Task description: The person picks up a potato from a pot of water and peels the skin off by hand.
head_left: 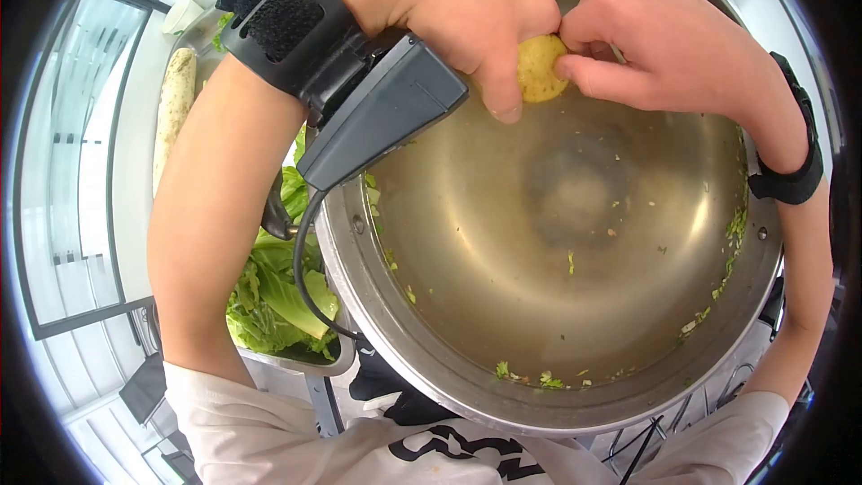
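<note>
A small yellow potato (541,70) is held over the far side of a large metal pot (415,375). My left hand (471,22) wraps around the potato from the left, its thumb pointing down along the side. From the right, my right hand (660,40) pinches the potato's edge between thumb and bent forefinger. Whether a small tool sits in that pinch is hidden. Below both hands, the pot holds slightly cloudy water (575,305), with bits of green leaf floating mostly along the wall.
Left of the pot, a metal tray (334,361) holds leafy lettuce (278,292). A long white radish (173,112) lies farther back. On my left wrist is a strapped black device (386,112) whose cable hangs by the pot's rim. A black strap (795,139) circles my right wrist.
</note>
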Demonstrator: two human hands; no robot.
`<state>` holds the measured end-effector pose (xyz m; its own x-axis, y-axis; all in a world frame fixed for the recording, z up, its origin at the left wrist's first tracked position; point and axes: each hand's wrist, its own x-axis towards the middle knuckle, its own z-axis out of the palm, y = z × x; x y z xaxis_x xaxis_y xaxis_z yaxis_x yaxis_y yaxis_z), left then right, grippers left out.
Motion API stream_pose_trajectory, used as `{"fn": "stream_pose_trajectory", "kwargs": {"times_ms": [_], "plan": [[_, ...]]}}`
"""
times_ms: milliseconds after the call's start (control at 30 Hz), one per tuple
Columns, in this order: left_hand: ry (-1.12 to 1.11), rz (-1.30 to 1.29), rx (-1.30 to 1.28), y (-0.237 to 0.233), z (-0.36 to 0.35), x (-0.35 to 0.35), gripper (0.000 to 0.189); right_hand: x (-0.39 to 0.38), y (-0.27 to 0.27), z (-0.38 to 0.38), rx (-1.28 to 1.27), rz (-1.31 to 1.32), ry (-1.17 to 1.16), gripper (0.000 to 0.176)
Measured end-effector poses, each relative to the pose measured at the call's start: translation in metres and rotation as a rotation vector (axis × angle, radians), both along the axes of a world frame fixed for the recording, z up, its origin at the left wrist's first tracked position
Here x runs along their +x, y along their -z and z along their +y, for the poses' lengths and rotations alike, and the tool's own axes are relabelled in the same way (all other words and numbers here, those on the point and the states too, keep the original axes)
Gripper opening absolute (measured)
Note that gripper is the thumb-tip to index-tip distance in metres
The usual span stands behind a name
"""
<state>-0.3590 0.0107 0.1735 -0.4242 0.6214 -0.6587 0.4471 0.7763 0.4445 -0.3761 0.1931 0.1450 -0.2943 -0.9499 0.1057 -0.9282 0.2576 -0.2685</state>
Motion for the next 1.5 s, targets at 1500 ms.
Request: {"fn": "stream_pose_trajectory", "kwargs": {"times_ms": [1500], "plan": [[0.012,-0.089,0.204,0.002,-0.017,-0.005,0.037,-0.006,-0.004,0.005,0.077,-0.028,-0.030,0.015]]}}
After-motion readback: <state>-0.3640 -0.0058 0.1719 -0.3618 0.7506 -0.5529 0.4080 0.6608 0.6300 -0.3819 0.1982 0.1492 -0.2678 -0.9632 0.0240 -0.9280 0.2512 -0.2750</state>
